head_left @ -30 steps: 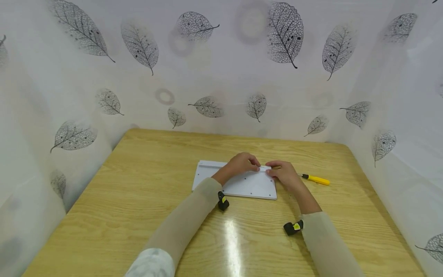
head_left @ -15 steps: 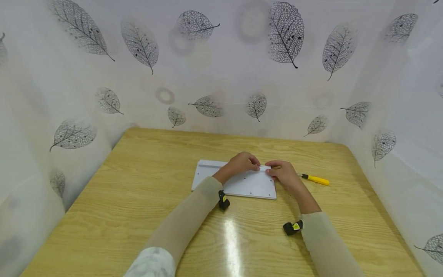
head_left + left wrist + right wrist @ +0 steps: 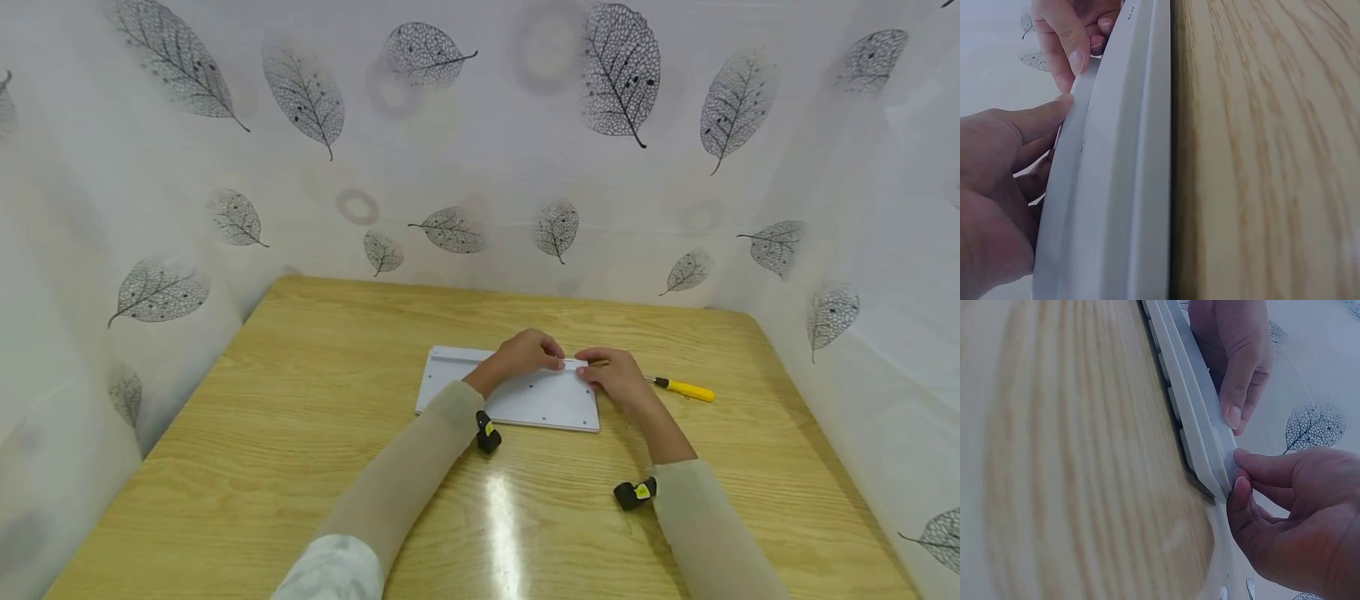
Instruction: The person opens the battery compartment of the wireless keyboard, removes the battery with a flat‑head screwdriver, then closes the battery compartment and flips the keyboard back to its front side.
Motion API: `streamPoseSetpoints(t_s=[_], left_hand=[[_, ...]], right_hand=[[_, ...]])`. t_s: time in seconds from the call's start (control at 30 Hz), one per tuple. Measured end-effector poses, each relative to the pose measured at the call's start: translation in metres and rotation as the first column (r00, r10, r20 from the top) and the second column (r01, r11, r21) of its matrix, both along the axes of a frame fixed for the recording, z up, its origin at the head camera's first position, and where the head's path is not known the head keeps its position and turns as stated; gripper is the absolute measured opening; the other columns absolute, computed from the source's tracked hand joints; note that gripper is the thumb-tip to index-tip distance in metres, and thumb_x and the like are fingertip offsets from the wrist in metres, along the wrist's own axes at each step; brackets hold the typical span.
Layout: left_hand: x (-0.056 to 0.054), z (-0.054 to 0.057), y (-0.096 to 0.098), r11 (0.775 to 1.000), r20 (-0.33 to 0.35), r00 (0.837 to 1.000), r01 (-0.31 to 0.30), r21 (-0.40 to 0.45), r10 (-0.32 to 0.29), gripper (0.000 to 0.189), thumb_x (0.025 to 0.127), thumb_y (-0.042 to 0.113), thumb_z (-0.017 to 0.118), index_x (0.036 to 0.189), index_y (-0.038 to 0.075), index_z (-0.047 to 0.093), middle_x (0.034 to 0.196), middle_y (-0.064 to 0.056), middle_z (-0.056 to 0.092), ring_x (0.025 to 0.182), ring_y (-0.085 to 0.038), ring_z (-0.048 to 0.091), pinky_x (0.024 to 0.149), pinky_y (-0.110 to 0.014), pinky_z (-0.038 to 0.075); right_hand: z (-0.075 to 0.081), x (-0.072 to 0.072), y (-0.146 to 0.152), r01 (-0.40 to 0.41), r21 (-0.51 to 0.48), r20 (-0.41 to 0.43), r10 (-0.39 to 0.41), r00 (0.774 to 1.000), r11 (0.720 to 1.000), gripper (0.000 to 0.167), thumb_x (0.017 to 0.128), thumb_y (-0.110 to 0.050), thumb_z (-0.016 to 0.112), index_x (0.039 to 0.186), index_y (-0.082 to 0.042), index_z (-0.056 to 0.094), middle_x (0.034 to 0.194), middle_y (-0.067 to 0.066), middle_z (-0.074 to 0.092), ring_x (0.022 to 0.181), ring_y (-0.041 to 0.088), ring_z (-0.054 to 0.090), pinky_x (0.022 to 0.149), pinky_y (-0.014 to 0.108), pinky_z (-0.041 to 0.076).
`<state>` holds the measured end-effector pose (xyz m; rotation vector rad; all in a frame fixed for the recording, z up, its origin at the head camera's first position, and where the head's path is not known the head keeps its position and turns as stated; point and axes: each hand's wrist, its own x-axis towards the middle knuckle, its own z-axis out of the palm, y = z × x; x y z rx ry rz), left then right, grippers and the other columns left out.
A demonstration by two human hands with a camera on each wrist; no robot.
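Observation:
A white keyboard (image 3: 540, 407) lies face down on the wooden table, its back dotted with small dark screw holes. Its keys (image 3: 1173, 403) show along the underside in the right wrist view. A raised ridge (image 3: 1065, 181) runs along the far edge. My left hand (image 3: 522, 353) pinches this ridge right of the middle, thumb on the near side and fingers behind. Close by, my right hand (image 3: 617, 377) pinches the same edge at the far right corner with thumb and fingers. A small gap separates the two hands. The fingertips behind the ridge are partly hidden.
A screwdriver with a yellow handle (image 3: 690, 390) lies right of the keyboard, its shaft pointing toward my right hand. The wooden table (image 3: 315, 383) ends at a white curtain (image 3: 480, 150) printed with dark leaves at the back and sides.

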<state>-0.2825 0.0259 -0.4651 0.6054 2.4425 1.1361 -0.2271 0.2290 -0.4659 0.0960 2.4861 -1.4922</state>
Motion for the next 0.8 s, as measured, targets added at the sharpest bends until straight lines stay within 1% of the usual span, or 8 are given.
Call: streamPoseSetpoints(t_s=[0.2,0.37,0.57,0.7,0.8], left_hand=[[-0.0009,0.0003,0.0007,1.000,-0.004,1.000,-0.002,-0.025,0.002,0.020,0.095,0.027,0.072,0.110,0.014,0.074,0.103,0.004,0.072,0.090,-0.010,0.060,0.086,-0.029,0.047],[-0.0009,0.0004,0.0009,0.999,-0.018,1.000,-0.007,-0.045,0.006,0.018,0.095,0.028,0.072,0.109,0.017,0.074,0.103,0.005,0.071,0.091,-0.010,0.060,0.087,-0.031,0.046],[-0.0009,-0.0017,-0.0002,1.000,-0.015,1.000,-0.010,-0.013,0.010,0.016,0.095,0.027,0.071,0.108,0.018,0.073,0.103,0.006,0.069,0.092,-0.010,0.059,0.087,-0.031,0.045],[-0.0026,-0.0064,-0.0011,1.000,-0.022,1.000,0.002,0.011,-0.002,0.014,0.096,0.026,0.070,0.108,0.020,0.073,0.102,0.007,0.068,0.091,-0.010,0.058,0.083,-0.029,0.045],[-0.0036,-0.0082,-0.0020,0.999,-0.014,1.000,0.014,0.031,-0.013,0.014,0.096,0.025,0.069,0.109,0.020,0.072,0.102,0.007,0.067,0.090,-0.010,0.057,0.080,-0.028,0.044]], right_hand=[[-0.0016,-0.0004,0.0008,-0.001,0.004,0.004,0.001,1.000,1.000,0.035,0.100,-0.016,0.064,0.133,-0.004,0.063,0.133,0.018,0.060,0.087,0.018,0.058,0.071,0.022,0.052],[-0.0002,0.0005,0.0004,0.003,0.002,0.005,-0.003,1.000,1.000,0.035,0.100,-0.016,0.064,0.133,-0.004,0.063,0.130,0.017,0.061,0.086,0.018,0.057,0.070,0.022,0.051],[0.0011,0.0010,-0.0005,-0.004,-0.006,0.005,0.004,1.000,1.000,0.037,0.099,-0.016,0.064,0.133,-0.003,0.062,0.130,0.018,0.061,0.084,0.016,0.057,0.069,0.022,0.051],[0.0014,0.0015,-0.0003,-0.005,-0.007,0.005,0.005,1.000,1.000,0.036,0.099,-0.016,0.064,0.133,-0.003,0.062,0.130,0.018,0.060,0.085,0.017,0.057,0.069,0.022,0.052],[0.0017,0.0022,-0.0002,-0.005,-0.010,0.004,0.005,1.000,1.000,0.035,0.100,-0.015,0.064,0.133,-0.003,0.063,0.130,0.018,0.060,0.085,0.017,0.058,0.069,0.021,0.052]])
